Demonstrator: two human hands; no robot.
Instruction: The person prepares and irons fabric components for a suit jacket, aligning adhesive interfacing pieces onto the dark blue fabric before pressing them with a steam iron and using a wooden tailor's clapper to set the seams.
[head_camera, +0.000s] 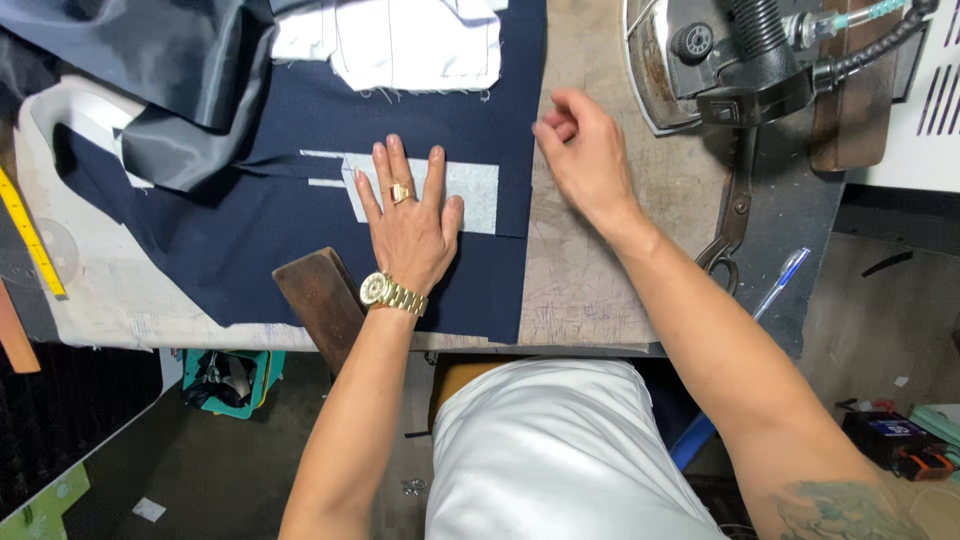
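My left hand (410, 225) lies flat, fingers spread, on the white strip (470, 195), which runs crosswise. My right hand (580, 155) hovers nearby, loosely curled, empty.

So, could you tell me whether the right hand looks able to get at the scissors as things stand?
Probably yes: the right hand hovers empty over the bare table, and the scissors lie uncovered just beyond it, below the steam iron, with nothing between them.
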